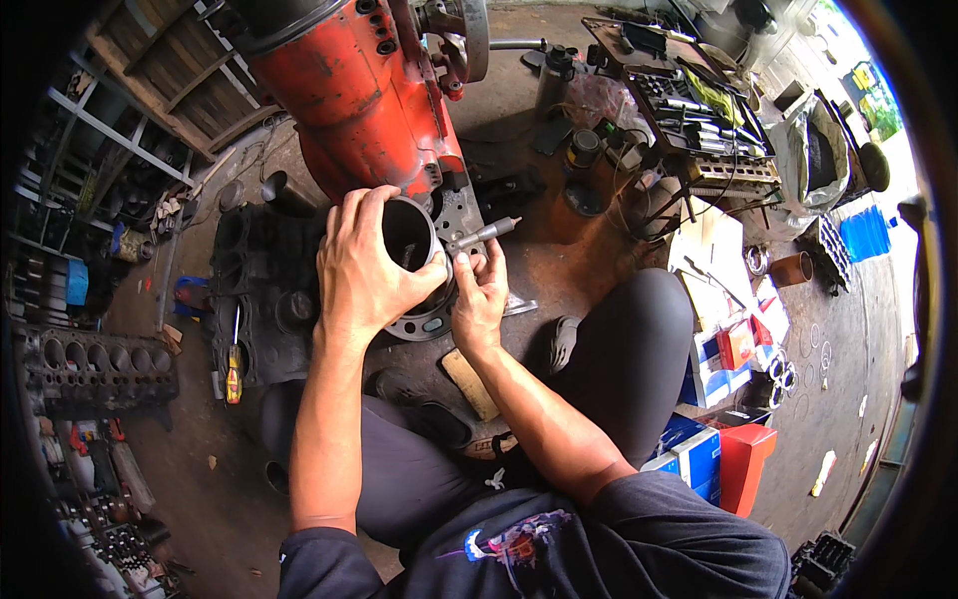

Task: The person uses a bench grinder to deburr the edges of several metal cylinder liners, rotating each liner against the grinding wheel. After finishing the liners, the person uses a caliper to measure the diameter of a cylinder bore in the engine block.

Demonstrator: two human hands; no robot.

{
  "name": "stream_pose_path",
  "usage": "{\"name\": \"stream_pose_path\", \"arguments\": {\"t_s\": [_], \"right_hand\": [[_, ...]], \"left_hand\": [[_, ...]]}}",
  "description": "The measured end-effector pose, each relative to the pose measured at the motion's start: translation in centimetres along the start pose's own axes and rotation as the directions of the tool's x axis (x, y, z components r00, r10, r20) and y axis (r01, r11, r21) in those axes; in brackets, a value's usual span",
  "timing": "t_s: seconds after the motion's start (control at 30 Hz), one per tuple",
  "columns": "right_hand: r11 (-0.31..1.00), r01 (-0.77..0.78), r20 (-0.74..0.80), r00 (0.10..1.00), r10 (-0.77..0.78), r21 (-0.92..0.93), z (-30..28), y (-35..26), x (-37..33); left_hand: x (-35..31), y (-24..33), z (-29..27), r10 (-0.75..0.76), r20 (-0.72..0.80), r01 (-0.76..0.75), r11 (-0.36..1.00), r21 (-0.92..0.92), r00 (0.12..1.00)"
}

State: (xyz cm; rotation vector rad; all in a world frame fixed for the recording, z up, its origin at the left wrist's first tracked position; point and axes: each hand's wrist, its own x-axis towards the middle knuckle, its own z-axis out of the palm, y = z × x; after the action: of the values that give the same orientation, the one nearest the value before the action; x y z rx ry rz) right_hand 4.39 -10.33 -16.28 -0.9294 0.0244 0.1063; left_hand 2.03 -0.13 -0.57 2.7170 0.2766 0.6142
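Observation:
My left hand (361,262) is wrapped over a grey metal cylinder liner (430,222), thumb on the near side of its rim and fingers on the far side. The liner's dark bore faces up toward me. In my right hand (481,304) is a micrometer (483,235), pinched between thumb and fingers. Its knurled barrel points away to the right, and its other end meets the liner's rim; my thumb partly hides that contact. Beneath the liner lies a flat metal face with holes (424,324), part of the red engine block (364,110).
Dark engine blocks (249,339) stand on the left, with a yellow-handled screwdriver (234,374) on one. A tool tray (699,125) sits far right. Blue and white boxes (689,454) and a red box (746,469) lie beside my right knee. Loose rings (825,359) lie on the floor.

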Motion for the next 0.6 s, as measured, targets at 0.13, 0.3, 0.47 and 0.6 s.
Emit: {"name": "stream_pose_path", "arguments": {"t_s": [0.13, 0.3, 0.47, 0.6], "right_hand": [[0.999, 0.001, 0.016, 1.000, 0.000, -0.043, 0.0, -0.2, 0.3], [0.993, -0.039, 0.049, 0.998, 0.045, -0.110, 0.1, -0.9, 1.6], [0.981, -0.053, 0.025, 0.998, 0.058, -0.189, 0.3, -1.7, 1.2], [0.994, -0.030, -0.063, 0.998, 0.023, -0.108, 0.6, -1.5, -0.5]], "left_hand": [[0.1, -0.1, 0.1, 0.022, -0.004, -0.022, 1.000, -0.001, 1.000], [0.0, -0.3, 0.1, 0.029, -0.001, -0.029, 1.000, -0.008, 1.000], [0.0, -0.1, 0.3, 0.007, -0.014, -0.007, 1.000, -0.015, 1.000], [0.0, 0.1, 0.1, 0.008, -0.002, -0.008, 1.000, -0.022, 1.000]]}}
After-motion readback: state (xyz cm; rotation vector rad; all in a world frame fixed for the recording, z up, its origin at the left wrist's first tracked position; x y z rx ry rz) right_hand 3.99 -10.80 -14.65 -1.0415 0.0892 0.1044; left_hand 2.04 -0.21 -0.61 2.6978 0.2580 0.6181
